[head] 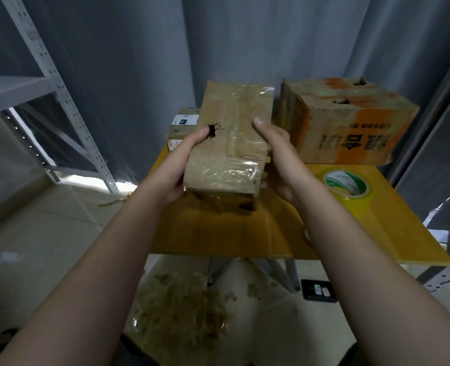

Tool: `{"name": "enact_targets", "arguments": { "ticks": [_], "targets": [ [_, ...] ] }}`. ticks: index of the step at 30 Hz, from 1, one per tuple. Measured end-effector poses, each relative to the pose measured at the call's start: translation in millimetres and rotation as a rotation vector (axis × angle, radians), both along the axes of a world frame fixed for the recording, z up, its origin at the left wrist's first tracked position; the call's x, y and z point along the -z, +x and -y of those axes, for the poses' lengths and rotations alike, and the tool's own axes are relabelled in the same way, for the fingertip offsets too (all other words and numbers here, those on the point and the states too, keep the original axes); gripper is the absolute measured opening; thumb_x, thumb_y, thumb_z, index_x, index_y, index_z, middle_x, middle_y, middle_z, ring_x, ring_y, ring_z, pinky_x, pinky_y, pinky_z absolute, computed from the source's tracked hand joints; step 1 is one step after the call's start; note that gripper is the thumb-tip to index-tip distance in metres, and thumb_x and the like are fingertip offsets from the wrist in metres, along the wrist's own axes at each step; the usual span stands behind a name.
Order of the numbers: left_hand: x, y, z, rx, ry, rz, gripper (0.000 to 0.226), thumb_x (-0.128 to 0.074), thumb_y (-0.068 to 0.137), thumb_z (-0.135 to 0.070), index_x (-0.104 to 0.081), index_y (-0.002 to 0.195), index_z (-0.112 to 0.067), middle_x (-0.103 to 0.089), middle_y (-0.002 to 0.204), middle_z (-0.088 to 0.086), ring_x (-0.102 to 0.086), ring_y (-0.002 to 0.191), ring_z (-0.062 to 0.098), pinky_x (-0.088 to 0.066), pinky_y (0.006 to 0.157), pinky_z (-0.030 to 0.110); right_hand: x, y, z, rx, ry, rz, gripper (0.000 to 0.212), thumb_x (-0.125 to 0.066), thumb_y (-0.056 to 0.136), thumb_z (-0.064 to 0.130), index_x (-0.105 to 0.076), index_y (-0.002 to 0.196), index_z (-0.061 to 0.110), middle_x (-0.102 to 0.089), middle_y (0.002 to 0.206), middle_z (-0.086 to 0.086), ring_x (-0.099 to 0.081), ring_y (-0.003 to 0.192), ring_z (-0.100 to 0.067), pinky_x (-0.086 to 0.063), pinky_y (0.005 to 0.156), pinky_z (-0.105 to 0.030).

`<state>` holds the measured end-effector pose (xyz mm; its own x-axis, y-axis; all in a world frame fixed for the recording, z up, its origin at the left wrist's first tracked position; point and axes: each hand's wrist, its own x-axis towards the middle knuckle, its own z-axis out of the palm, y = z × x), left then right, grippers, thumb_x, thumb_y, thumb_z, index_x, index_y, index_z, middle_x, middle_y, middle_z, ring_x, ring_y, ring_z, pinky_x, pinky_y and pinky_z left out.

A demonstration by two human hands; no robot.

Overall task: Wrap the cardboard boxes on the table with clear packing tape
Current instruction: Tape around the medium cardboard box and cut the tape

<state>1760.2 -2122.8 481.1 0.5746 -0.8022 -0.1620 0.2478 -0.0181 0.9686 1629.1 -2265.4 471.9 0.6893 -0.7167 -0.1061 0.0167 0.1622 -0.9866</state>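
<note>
Cardboard glossy with tape, the small box (231,143) was gripped at its sides by the left hand (177,165) and right hand (282,159), held clear of the table (218,233), likely to check its wrapping.

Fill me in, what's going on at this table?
A person holds a worn brown cardboard box, already glossy with clear tape, between both hands over the yellow table: the left hand grips its left side, the right hand its right side. The yellowish roll of packing tape lies untouched on the table to the right. A larger orange-printed cardboard box stands behind it.
</note>
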Motion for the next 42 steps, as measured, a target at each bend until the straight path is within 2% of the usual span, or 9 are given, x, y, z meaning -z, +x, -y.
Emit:
{"name": "enact_targets", "arguments": {
  "ticks": [5,10,13,16,21,25,29,34,42],
  "targets": [
    [-15,3,-13,-0.151,0.173,0.337,0.036,-0.064,0.096,-0.055,-0.073,0.116,-0.026,-0.079,0.101,-0.014,-0.073,0.100,0.011,-0.055,0.081,0.030,8,6,-4,0.105,0.151,0.006,0.098,-0.079,0.084,0.052,-0.019,0.157,0.028,-0.059,0.117,0.004,-0.063,0.100,-0.019,-0.056,0.076,-0.041],
    [-15,-4,-16,-0.067,0.307,0.736,0.126,-0.077,0.065,-0.081,-0.018,0.164,-0.032,-0.041,0.160,-0.005,-0.047,0.141,0.013,-0.042,0.115,0.039,16,19,-18,0.144,0.369,0.032,0.099,-0.087,0.072,0.055,-0.031,0.147,0.023,-0.063,0.123,-0.008,-0.068,0.103,-0.034,-0.059,0.064,-0.063],
    [-21,0,-21,-0.145,0.416,0.750,0.106,-0.064,0.072,-0.083,-0.023,0.160,-0.043,-0.050,0.153,-0.004,-0.055,0.135,0.023,-0.043,0.115,0.047,13,17,-22,0.002,0.242,-0.049,0.082,-0.081,0.073,0.064,-0.057,0.139,0.024,-0.075,0.118,-0.006,-0.073,0.105,-0.032,-0.061,0.074,-0.055],
    [-34,0,-34,-0.058,0.547,0.612,0.067,-0.058,0.097,-0.061,-0.029,0.154,-0.042,-0.066,0.110,-0.006,-0.074,0.078,0.025,-0.061,0.083,0.040,6,8,-16,-0.144,0.018,-0.060,0.039,-0.071,0.094,0.048,-0.074,0.119,0.018,-0.080,0.106,-0.005,-0.076,0.102,-0.024,-0.059,0.093,-0.041],
    [-37,8,-46,-0.077,0.792,0.867,0.038,-0.070,0.094,-0.048,-0.069,0.117,-0.017,-0.069,0.098,0.008,-0.066,0.075,0.024,-0.060,0.072,0.036,-24,-6,-27,-0.300,-0.513,-0.319,0.031,-0.078,0.090,0.040,-0.077,0.116,0.023,-0.074,0.101,0.013,-0.070,0.082,0.007,-0.049,0.062,-0.006],
    [-24,20,-41,-0.217,0.691,1.020,0.027,-0.080,0.083,-0.044,-0.072,0.105,-0.030,-0.062,0.120,0.004,-0.060,0.114,0.028,-0.050,0.101,0.041,-32,3,-55,-0.404,-0.688,-0.509,0.077,-0.078,0.079,0.064,-0.059,0.143,0.026,-0.059,0.129,0.012,-0.059,0.114,-0.007,-0.042,0.089,-0.016],
    [-4,23,-28,-0.076,0.507,0.934,0.037,-0.072,0.093,-0.032,-0.068,0.129,-0.036,-0.053,0.144,0.002,-0.053,0.133,0.020,-0.040,0.115,0.035,-25,13,-75,-0.390,-1.019,-0.822,0.116,-0.060,0.063,0.095,-0.037,0.156,0.031,-0.015,0.166,-0.008,-0.009,0.153,-0.037,-0.017,0.119,-0.060],
    [0,28,-23,-0.145,0.580,0.920,0.024,-0.064,0.080,-0.056,-0.066,0.104,-0.052,-0.055,0.141,0.004,-0.057,0.129,0.028,-0.042,0.114,0.046,-30,15,-82,-0.365,-1.100,-0.762,0.085,-0.070,0.076,0.068,-0.043,0.150,0.036,-0.033,0.153,-0.007,-0.019,0.145,-0.033,-0.011,0.118,-0.068],
    [-11,8,-15,-0.116,0.825,1.126,0.046,-0.061,0.095,-0.049,-0.051,0.130,-0.021,-0.027,0.152,0.002,-0.020,0.145,0.035,-0.032,0.115,0.057,-27,-2,-40,-0.400,-1.044,-0.600,0.046,-0.071,0.088,0.030,-0.062,0.127,0.054,-0.043,0.158,0.020,-0.008,0.157,-0.016,0.009,0.121,-0.066]
  ]
}}
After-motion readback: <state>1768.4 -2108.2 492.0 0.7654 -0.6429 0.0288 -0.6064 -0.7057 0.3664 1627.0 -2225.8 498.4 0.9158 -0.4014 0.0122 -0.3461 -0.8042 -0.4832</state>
